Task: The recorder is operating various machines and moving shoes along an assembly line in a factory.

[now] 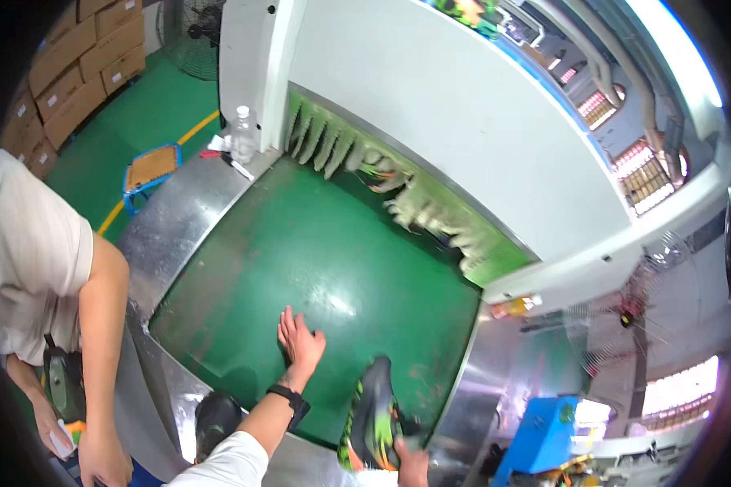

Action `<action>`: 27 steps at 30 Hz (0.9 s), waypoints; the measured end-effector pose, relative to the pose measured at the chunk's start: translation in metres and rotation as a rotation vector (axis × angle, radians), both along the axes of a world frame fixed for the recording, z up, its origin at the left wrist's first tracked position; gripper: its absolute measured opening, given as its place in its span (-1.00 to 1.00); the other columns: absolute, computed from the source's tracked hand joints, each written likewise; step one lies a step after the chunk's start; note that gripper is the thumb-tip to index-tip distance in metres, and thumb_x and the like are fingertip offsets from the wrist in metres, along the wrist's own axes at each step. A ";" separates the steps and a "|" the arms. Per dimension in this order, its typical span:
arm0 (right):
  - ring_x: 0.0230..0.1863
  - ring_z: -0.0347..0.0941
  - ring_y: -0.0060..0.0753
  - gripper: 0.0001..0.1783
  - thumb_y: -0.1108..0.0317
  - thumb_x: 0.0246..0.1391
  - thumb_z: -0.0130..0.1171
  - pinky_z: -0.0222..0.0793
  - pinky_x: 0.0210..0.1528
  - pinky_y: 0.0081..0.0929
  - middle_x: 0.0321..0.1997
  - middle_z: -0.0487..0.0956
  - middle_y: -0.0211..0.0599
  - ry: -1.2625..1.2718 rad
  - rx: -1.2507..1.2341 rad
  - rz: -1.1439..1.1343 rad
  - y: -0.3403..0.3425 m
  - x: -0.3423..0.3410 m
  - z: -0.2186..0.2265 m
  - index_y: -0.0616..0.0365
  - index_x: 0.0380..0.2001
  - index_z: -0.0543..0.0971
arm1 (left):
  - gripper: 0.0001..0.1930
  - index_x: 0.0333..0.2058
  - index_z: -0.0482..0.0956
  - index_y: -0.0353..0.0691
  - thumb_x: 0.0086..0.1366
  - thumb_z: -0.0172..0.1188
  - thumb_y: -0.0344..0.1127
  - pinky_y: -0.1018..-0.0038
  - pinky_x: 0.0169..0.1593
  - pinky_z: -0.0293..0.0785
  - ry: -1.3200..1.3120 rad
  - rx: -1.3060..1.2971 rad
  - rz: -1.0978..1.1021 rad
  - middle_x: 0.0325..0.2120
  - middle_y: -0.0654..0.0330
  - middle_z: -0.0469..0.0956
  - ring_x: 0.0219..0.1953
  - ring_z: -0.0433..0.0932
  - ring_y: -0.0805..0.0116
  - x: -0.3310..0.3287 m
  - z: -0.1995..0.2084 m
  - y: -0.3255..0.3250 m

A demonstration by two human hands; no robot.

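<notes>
My left hand (302,341) reaches over the green conveyor belt (260,243), fingers stretched out and nothing in them. A dark watch (291,404) is on that wrist. At the near right of the belt, my right hand (413,464) grips a shoe (374,410), black with bright green and orange patches. The shoe lies lengthwise, pointing away from me; its near end is partly cut off from sight. Left of my left forearm, a black shoe-like object (218,422) rests at the metal edge, its lower part hidden.
Green strip curtains (430,211) hang over the machine opening, with colourful shoes partly visible behind. A co-worker (41,260) at left holds a dark green shoe (63,377). A plastic bottle (242,134), an orange drink bottle (516,306), a stool (152,166) and a blue bin (536,438) surround the belt.
</notes>
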State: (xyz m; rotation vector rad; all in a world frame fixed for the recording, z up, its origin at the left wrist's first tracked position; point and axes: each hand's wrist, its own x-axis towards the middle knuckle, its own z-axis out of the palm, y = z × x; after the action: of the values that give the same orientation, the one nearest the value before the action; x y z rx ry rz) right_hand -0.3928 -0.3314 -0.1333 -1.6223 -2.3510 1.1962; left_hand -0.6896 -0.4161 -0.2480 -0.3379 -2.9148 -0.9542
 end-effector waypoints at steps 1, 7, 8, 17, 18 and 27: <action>-0.22 0.55 -0.32 -0.52 0.20 -0.02 0.32 0.43 -0.05 -0.35 -0.26 0.62 -0.10 -0.009 0.176 0.029 -0.022 0.047 0.022 0.45 -0.19 0.55 | -0.32 0.16 0.26 -0.36 0.14 0.20 -0.09 0.11 0.35 -0.02 -0.288 0.248 0.016 0.25 -0.18 0.13 0.33 0.08 -0.06 0.007 0.019 0.009; -0.30 0.56 -0.47 -0.44 0.19 -0.21 0.45 0.47 -0.18 -0.46 -0.30 0.66 -0.17 0.276 0.250 -0.543 -0.103 0.183 0.175 0.42 -0.21 0.55 | -0.15 0.39 -0.35 -0.06 0.26 -0.05 -0.56 0.39 0.33 -0.07 -1.483 1.092 -1.171 0.39 -0.10 -0.19 0.39 -0.04 0.12 0.190 0.154 0.016; -0.32 0.57 -0.46 -0.33 0.06 -0.27 0.50 0.47 -0.20 -0.47 -0.34 0.65 -0.11 0.329 0.330 -0.520 -0.109 0.186 0.188 0.39 -0.20 0.55 | -0.18 0.38 -0.28 -0.17 0.20 -0.15 -0.67 0.45 0.31 -0.06 -1.646 1.136 -1.227 0.37 -0.05 -0.09 0.35 0.03 0.18 0.223 0.179 0.012; 0.04 0.41 -0.32 -0.17 0.31 -0.01 0.31 0.28 0.15 -0.39 0.11 0.44 -0.09 0.982 0.132 -0.259 -0.203 0.307 0.210 0.21 0.28 0.15 | -0.20 0.22 0.21 -0.38 0.11 0.25 -0.01 0.22 0.24 0.30 -1.476 0.990 -1.653 0.21 -0.07 0.22 0.21 0.31 0.13 0.384 0.263 -0.058; 0.01 0.39 -0.43 -0.23 0.31 -0.01 0.32 0.29 0.15 -0.41 0.08 0.47 -0.20 0.891 0.169 -0.332 -0.218 0.337 0.202 0.25 0.23 0.22 | -0.18 0.19 0.25 -0.38 0.06 0.32 -0.01 0.22 0.23 0.30 -1.542 0.881 -1.555 0.14 -0.03 0.31 0.18 0.34 0.14 0.412 0.264 -0.069; -0.09 0.49 -0.12 -0.33 0.67 -0.30 0.18 0.40 -0.02 -0.32 -0.08 0.51 -0.10 0.862 0.612 -0.935 -0.431 0.614 0.124 0.01 0.02 0.49 | -0.20 0.34 -0.15 -0.33 0.29 0.15 -0.28 0.26 0.35 0.04 -1.814 0.535 -1.733 0.31 -0.16 0.03 0.35 0.07 0.09 0.701 0.282 -0.160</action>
State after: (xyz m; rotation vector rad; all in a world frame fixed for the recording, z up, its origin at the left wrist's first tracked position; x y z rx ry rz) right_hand 0.2211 -0.7628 -0.0089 -1.2949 -1.0354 0.6370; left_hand 0.0111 -0.5759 0.0339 0.9133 0.3306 0.7889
